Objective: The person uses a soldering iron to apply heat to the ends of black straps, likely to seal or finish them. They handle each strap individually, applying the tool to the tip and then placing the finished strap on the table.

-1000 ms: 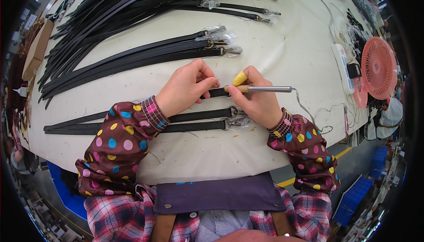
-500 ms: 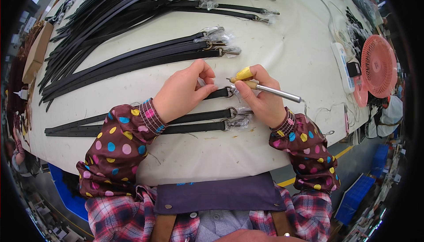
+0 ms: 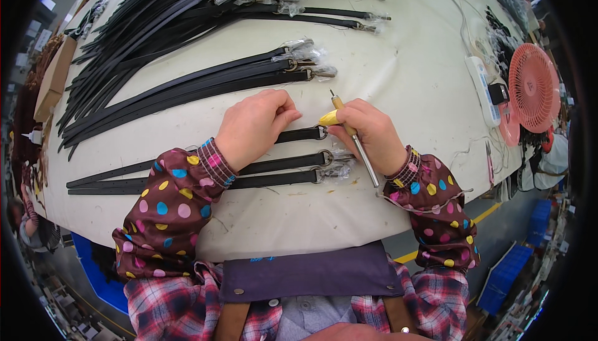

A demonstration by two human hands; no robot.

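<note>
My right hand (image 3: 375, 137) holds a slim, corded soldering-iron-like pen (image 3: 365, 159), with a metal barrel and a tan front part. Its thin tip points up and away from me. Yellow wrapping (image 3: 329, 118) covers one fingertip of that hand. Thumb and finger of the same hand are at the metal-ringed end of a black strap (image 3: 300, 135). My left hand (image 3: 252, 128) hovers over this strap, thumb and forefinger pinched together; anything between them is too small to see. Nearer me lie two more black straps (image 3: 283, 164) with plastic-wrapped metal clasps (image 3: 338, 168).
Beyond my hands, several black straps (image 3: 193, 93) lie together, and a large strap pile (image 3: 156, 23) covers the far left. A power strip (image 3: 483, 92) and a pink fan (image 3: 534, 89) are on the right. A cardboard box (image 3: 55, 82) stands at the left edge.
My right hand has turned the pen from tip-left to tip pointing away, its back end swinging toward me. Its thumb and finger have come down to the strap end. The left hand barely moved.
</note>
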